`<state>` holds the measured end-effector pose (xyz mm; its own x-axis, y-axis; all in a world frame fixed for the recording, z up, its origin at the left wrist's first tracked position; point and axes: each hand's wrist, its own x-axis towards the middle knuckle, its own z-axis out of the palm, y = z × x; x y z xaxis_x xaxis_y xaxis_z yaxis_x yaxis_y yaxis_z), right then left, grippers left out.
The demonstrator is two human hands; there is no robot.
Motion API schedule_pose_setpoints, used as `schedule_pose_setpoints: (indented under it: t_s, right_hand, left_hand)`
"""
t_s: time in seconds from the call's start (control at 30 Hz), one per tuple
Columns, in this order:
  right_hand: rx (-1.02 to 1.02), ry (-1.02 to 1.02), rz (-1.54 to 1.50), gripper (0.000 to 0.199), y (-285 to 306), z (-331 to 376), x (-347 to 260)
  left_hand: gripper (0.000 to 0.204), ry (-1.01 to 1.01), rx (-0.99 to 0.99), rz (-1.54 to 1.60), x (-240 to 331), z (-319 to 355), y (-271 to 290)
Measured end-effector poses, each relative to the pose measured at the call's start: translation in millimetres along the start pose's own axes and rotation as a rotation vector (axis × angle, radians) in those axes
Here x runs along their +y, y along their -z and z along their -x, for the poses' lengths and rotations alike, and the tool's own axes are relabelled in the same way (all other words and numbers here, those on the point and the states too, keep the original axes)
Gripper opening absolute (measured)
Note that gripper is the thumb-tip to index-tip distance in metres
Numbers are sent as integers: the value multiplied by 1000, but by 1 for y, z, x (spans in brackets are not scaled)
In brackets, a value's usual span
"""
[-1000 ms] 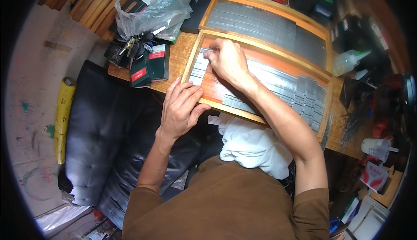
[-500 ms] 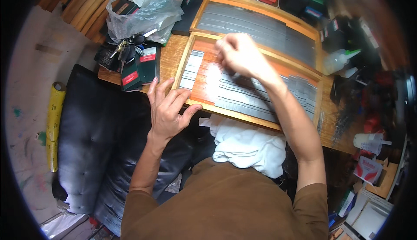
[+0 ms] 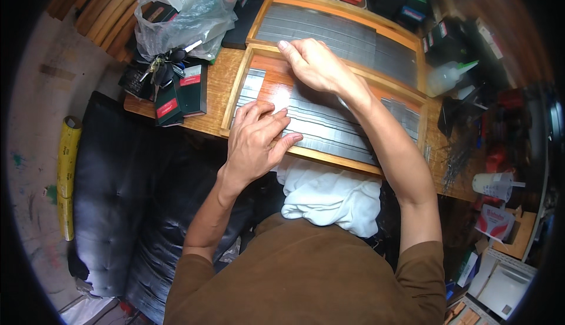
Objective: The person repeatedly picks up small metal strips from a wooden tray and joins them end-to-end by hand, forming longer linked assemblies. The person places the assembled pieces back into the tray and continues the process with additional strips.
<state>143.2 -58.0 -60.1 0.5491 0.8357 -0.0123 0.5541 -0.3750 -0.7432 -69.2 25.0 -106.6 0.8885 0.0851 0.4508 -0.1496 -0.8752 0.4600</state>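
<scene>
A shallow wooden tray (image 3: 231, 108) with an orange bottom lies on the wooden table, filled with rows of thin grey metal strips (image 3: 329, 128). My left hand (image 3: 256, 139) rests flat on the tray's near left part, fingers spread across the strips and the bare orange patch. My right hand (image 3: 312, 63) lies on the tray's far rim, fingers bent and pressing down at the top edge. Whether it pinches a strip I cannot tell. A second wooden tray (image 3: 425, 78) with grey strips sits just behind.
A plastic bag (image 3: 182, 16), a bunch of keys (image 3: 165, 63) and dark green boxes (image 3: 179, 92) lie at the left of the table. A white cloth (image 3: 329, 198) lies in my lap. A black padded seat (image 3: 112, 195) is at my left; bottles and boxes crowd the right.
My left hand moved from the tray's near edge up onto the strips. My right hand shifted from the tray's middle to its far rim.
</scene>
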Motion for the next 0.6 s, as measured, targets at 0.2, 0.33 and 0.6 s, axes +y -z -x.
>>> schedule_pose_setpoints:
  t_s: [0.2,0.33,0.6]
  right_hand:
    - [30,57,66,63,-11,-8,13]
    - [6,-1,30,64,-7,-9,4]
    - [130,47,-189,65,19,14,-21]
  left_hand:
    - [32,0,30,13,0,-1,-4]
    - [29,53,46,10,5,-5,1]
    - [28,508,92,459,4,-29,-11]
